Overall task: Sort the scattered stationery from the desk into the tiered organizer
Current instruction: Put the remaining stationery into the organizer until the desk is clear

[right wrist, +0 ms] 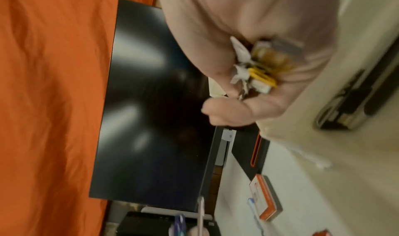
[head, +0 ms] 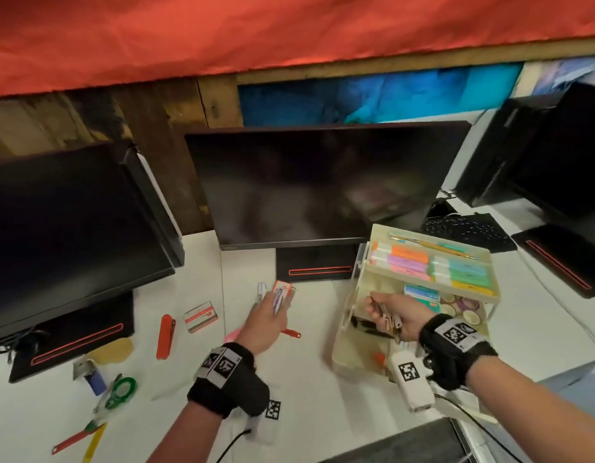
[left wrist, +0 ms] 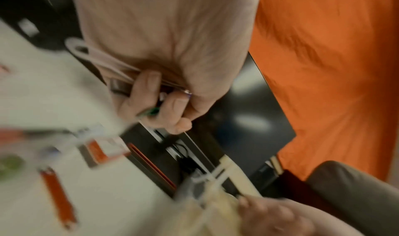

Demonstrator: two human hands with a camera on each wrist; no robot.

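The cream tiered organizer (head: pixel 338 345) stands on the white desk at the right. Its top tier holds pastel highlighters (head: pixel 433 262), and tape rolls (head: pixel 463 305) lie on a lower tier. My right hand (head: pixel 383 312) grips a bundle of pens (head: pixel 388 317) just above the lower tier's left part. The right wrist view shows that bundle (right wrist: pixel 259 74) with a yellow clip in it. My left hand (head: pixel 276 305), over the middle of the desk, holds several pens (head: pixel 276 300) next to a small red-and-white box (head: pixel 282 288). In the left wrist view its fingers (left wrist: pixel 149 93) curl round those pens (left wrist: pixel 121 86).
Loose on the desk at the left lie a red cutter (head: pixel 165 335), a second small box (head: pixel 201 316), a green correction tape (head: pixel 120 390), a blue item (head: pixel 95 379) and red and yellow sticks (head: pixel 79 436). Three dark monitors (head: pixel 316 185) line the back. A keyboard (head: pixel 466 228) sits behind the organizer.
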